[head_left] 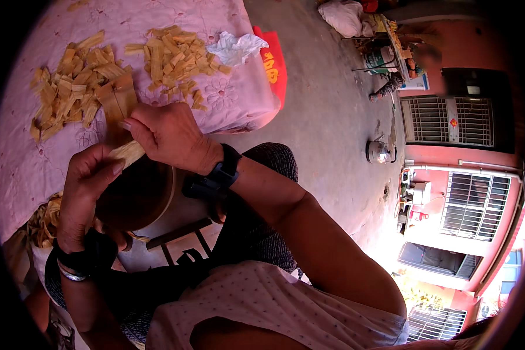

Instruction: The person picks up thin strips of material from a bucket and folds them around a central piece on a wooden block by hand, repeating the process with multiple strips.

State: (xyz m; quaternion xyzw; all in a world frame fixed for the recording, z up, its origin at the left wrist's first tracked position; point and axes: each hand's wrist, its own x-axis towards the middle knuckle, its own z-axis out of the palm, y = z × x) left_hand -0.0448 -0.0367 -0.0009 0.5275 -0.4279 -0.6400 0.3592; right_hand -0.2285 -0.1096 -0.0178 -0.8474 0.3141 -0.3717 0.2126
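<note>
Between my two hands is a pale yellow, dried-looking fibrous strip [128,153]. My left hand [88,178] pinches its lower end between thumb and fingers. My right hand [172,135] closes around the upper end, with its thumb along the strip. A wider tan-brown piece [116,99] reaches from beside my right hand up onto the table; whether it joins the strip is hidden. Beyond my hands, two piles of short cut yellow pieces, a left pile [70,87] and a right pile [178,57], lie on a pink embroidered tablecloth [221,93].
Below my hands stands a round dark basin [137,201]. Longer yellow strips [45,221] are bundled at the left. A crumpled white tissue or plastic [237,48] lies near the table's edge, where a red bag [274,67] hangs. A metal kettle [379,152] stands on the concrete floor.
</note>
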